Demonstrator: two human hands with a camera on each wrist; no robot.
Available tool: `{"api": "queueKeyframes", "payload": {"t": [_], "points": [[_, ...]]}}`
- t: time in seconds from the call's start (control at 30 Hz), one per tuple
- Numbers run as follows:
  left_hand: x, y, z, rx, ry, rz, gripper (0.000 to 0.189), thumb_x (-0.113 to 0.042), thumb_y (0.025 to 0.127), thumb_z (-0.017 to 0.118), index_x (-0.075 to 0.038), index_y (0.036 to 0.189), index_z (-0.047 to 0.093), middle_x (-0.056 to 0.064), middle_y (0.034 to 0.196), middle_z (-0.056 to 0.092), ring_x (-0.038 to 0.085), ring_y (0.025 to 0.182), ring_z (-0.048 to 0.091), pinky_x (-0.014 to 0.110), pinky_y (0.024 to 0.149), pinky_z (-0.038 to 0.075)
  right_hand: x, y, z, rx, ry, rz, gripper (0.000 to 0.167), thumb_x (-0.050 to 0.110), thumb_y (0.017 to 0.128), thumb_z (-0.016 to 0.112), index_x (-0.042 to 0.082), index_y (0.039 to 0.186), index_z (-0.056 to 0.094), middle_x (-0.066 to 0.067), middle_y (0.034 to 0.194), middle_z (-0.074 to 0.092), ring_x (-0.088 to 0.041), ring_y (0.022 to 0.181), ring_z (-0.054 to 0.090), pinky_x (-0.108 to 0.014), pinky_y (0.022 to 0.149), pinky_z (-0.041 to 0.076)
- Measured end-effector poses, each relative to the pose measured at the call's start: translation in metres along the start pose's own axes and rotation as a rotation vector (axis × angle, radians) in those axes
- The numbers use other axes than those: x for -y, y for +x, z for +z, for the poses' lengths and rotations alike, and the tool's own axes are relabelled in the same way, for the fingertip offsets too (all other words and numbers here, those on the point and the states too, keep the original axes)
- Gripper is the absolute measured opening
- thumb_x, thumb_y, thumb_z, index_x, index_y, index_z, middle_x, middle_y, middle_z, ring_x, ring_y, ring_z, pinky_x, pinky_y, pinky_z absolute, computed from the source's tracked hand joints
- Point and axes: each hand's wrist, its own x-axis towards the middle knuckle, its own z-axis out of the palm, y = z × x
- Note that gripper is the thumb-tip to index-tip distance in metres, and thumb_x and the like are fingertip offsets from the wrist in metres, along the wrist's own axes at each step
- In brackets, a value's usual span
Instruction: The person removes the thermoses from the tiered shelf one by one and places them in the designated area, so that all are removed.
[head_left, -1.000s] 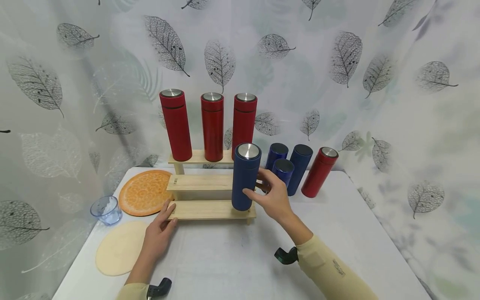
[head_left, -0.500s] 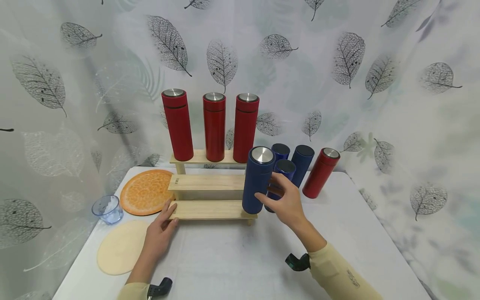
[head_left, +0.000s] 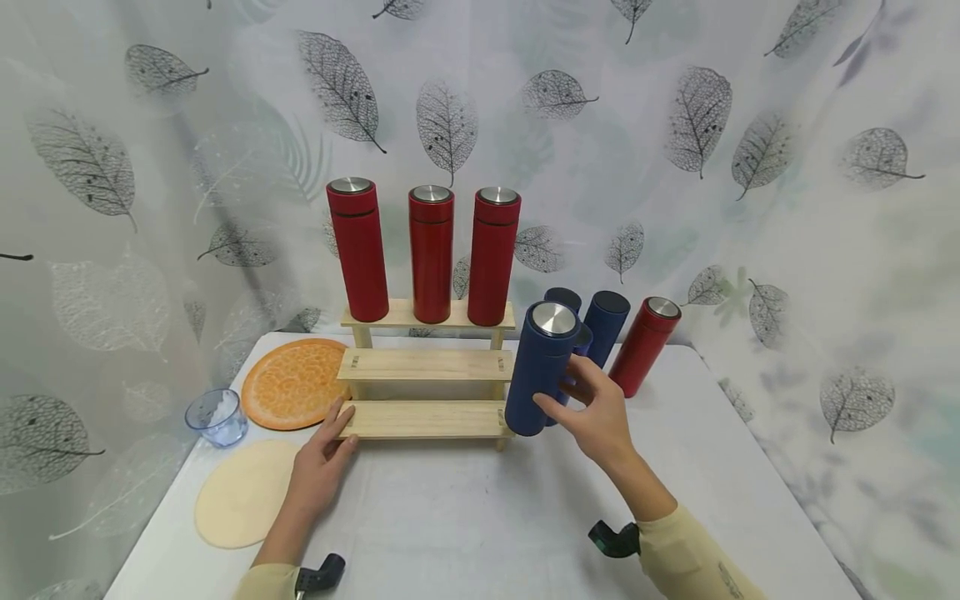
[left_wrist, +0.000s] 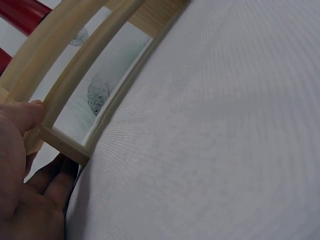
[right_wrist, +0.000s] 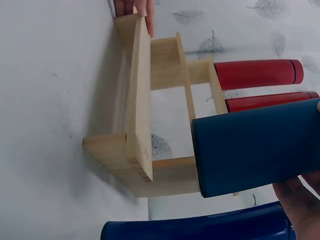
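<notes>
My right hand [head_left: 600, 417] holds a blue thermos flask [head_left: 536, 375] with a silver-topped lid, thumb and fingers round its side. The flask leans slightly and overlaps the right end of a three-tier wooden stand [head_left: 423, 419]. Its base hangs above the table beside the tiers, as the right wrist view shows of the blue flask [right_wrist: 255, 147]. At the stand's left end, my left hand [head_left: 322, 467] grips the lowest tier; the left wrist view has the thumb [left_wrist: 27, 114] on top and fingers beneath. Three red thermos flasks [head_left: 431, 258] stand upright along the top tier.
Several blue thermos flasks [head_left: 606, 321] stand behind my right hand, partly hidden, with a red thermos flask [head_left: 645, 346] to their right. At left lie an orange-patterned round mat [head_left: 296, 383] and a cream disc [head_left: 243, 496]. A clear bluish glass [head_left: 217, 421] stands near them.
My right hand has carried the blue thermos from over the lowest tier's right end to the right, off the stand, tilting it a little. My left hand stays on the stand.
</notes>
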Motion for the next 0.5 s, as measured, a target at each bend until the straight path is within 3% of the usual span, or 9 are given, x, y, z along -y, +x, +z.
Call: {"api": "queueKeyframes", "payload": {"t": [0.13,0.33,0.5], "points": [[-0.001,0.000,0.000,0.006,0.003,-0.013,0.055,-0.026,0.113,0.063,-0.010,0.163,0.050,0.008,0.177,0.028,0.038,0.160,0.030,0.000,0.105,0.029,-0.003,-0.004,-0.006,-0.018,-0.005,-0.006,0.061,0.001,0.087,0.091,0.009,0.142,0.068,-0.004,0.130,0.074,-0.021,0.114,0.073,-0.034,0.097,0.061],[-0.003,-0.001,-0.001,0.004,0.003,-0.020,0.054,-0.025,0.113,0.064,-0.010,0.163,0.051,0.007,0.177,0.028,0.038,0.159,0.031,0.000,0.105,0.030,-0.006,-0.009,-0.014,-0.025,-0.021,0.001,0.062,0.001,0.086,0.091,0.010,0.143,0.068,-0.003,0.129,0.074,-0.024,0.114,0.073,-0.035,0.097,0.061],[-0.002,-0.001,0.000,-0.011,0.002,-0.016,0.053,-0.024,0.112,0.065,-0.010,0.162,0.052,0.009,0.177,0.030,0.039,0.158,0.033,0.001,0.105,0.032,-0.008,-0.013,-0.020,-0.028,-0.037,0.015,0.062,0.000,0.087,0.091,0.009,0.143,0.067,-0.003,0.128,0.074,-0.018,0.112,0.073,-0.030,0.097,0.060]]}}
